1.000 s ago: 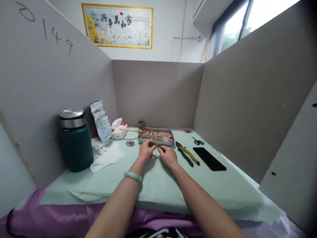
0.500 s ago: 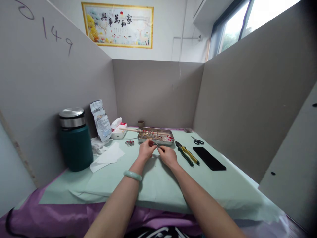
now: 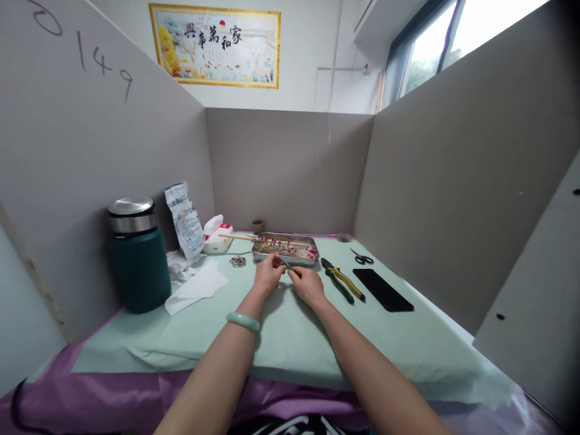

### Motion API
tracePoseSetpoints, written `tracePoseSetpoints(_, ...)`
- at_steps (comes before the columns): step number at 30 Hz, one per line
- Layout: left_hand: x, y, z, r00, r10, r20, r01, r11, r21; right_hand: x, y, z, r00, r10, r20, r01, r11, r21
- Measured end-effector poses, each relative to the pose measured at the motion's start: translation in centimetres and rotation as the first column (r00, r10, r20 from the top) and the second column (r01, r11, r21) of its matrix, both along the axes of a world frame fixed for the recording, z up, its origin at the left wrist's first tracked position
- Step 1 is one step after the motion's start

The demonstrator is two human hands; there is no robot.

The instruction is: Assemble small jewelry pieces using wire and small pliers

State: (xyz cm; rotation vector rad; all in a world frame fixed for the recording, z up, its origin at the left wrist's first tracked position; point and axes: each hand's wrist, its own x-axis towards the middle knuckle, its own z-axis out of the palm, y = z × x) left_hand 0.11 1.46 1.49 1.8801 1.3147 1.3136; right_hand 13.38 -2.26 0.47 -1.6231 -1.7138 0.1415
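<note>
My left hand (image 3: 268, 275), with a pale green bangle (image 3: 243, 321) on its wrist, is closed in a pinch in front of the metal tray (image 3: 312, 261). What its fingertips hold is too small to make out. Close beside it, my right hand (image 3: 309, 286) grips a slim pointed metal tool (image 3: 288, 265), whose tip reaches the left fingertips. Red and gold-coloured beads (image 3: 276, 246) lie in the tray, and a wooden stick (image 3: 236, 237) rests across its rim. Left of the tray sits a small heap of beaded jewellery (image 3: 237, 261).
Green-and-yellow pliers (image 3: 343, 281), a black phone (image 3: 382, 290) and scissors (image 3: 362, 258) lie to the right. On the left stand a dark green flask (image 3: 138, 260), a silvery pouch (image 3: 185, 220) and a tissue pack (image 3: 218, 241), near white paper (image 3: 198, 289). Grey partitions (image 3: 290, 169) enclose the table.
</note>
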Motion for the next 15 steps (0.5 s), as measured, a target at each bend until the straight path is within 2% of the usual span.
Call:
tracePoseSetpoints(7,0.05,-0.41,0.33,0.999,-0.036,0.030,0.037,0.999,-0.024,0.00,0.00,-0.01,1.000,0.013,-0.021,-0.013,1.000,0.002)
tracePoseSetpoints(15,0.06,-0.13,0.16,1.000,-0.001,0.007,0.001,1.000,0.005,-0.02,0.06,-0.08,0.999,0.032,-0.020,-0.032,0.999,0.022)
